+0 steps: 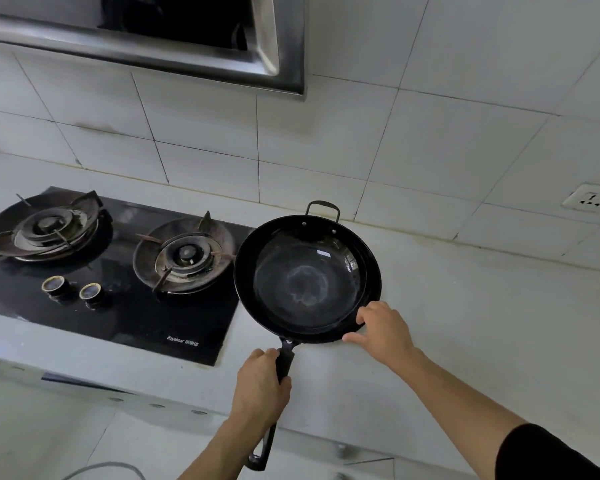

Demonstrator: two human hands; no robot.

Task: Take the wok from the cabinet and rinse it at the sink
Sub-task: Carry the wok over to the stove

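The black wok (307,278) rests on the white countertop (465,323), just right of the gas hob, with its small loop handle toward the wall. My left hand (260,389) is wrapped around its long black handle, which sticks out over the counter's front edge. My right hand (383,329) touches the wok's near right rim with fingers spread, thumb against the edge. The inside of the wok is dark with a pale ring at the bottom. No sink or cabinet is in view.
A black glass two-burner hob (118,271) with two knobs lies to the left of the wok. A steel range hood (187,46) hangs above it. The tiled wall carries a socket (593,200) at the far right.
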